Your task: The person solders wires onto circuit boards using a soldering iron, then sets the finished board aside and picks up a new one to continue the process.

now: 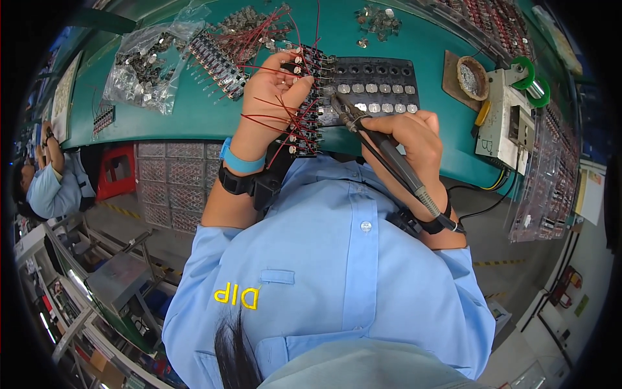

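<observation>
My left hand is closed at the left edge of a dark strip of small circuit boards, thumb and index finger against it. Red wires stick out from the strip across my wrist and palm side. My right hand grips a grey soldering iron like a pen. Its tip is close to the strip's right edge; whether it touches I cannot tell. Under and right of the iron lies a black tray with rows of round silver discs.
Around my hands lie a second strip, a plastic bag of metal parts, a heap of red-wired parts and loose metal pieces. On the right stand a soldering station, a green solder spool and a round tip-cleaner bowl. Another person sits far left.
</observation>
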`<action>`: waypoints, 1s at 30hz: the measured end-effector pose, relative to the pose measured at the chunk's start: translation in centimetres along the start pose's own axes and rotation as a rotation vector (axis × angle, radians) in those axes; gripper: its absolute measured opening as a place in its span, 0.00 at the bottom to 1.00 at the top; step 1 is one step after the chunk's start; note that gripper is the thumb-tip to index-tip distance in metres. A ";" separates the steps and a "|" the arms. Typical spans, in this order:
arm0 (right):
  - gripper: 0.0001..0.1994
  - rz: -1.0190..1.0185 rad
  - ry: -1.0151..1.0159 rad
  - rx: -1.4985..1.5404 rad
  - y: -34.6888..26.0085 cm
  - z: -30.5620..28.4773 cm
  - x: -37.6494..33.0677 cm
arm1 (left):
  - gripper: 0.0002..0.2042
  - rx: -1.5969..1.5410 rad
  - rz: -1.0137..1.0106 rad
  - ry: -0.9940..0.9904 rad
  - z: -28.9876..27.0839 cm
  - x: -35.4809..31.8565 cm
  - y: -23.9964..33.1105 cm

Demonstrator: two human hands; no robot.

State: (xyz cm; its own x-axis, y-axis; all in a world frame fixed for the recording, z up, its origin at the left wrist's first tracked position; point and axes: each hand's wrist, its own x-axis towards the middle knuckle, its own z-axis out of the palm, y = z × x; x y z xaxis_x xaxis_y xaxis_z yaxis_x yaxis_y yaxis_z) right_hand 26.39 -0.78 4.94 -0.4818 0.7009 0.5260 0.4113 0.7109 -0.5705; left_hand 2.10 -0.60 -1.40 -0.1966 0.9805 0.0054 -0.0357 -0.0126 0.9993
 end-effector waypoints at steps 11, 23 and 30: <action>0.12 -0.021 -0.020 -0.017 0.1 0.3 0.2 | 0.22 0.013 -0.002 -0.008 -0.1 0.1 -0.2; 0.11 -0.048 -0.037 -0.038 0.1 0.5 0.3 | 0.23 0.073 0.006 0.000 0.2 0.0 -0.1; 0.10 -0.079 -0.015 -0.103 -0.3 0.9 0.5 | 0.23 0.059 0.000 0.010 0.2 0.0 -0.2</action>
State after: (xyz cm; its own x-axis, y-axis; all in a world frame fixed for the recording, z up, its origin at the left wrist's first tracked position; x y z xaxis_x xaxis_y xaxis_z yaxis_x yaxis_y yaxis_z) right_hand 25.39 -0.72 4.80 -0.5272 0.6422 0.5565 0.4482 0.7665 -0.4599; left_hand 2.33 -0.57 -1.58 -0.2067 0.9784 0.0054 0.0224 -0.0008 0.9997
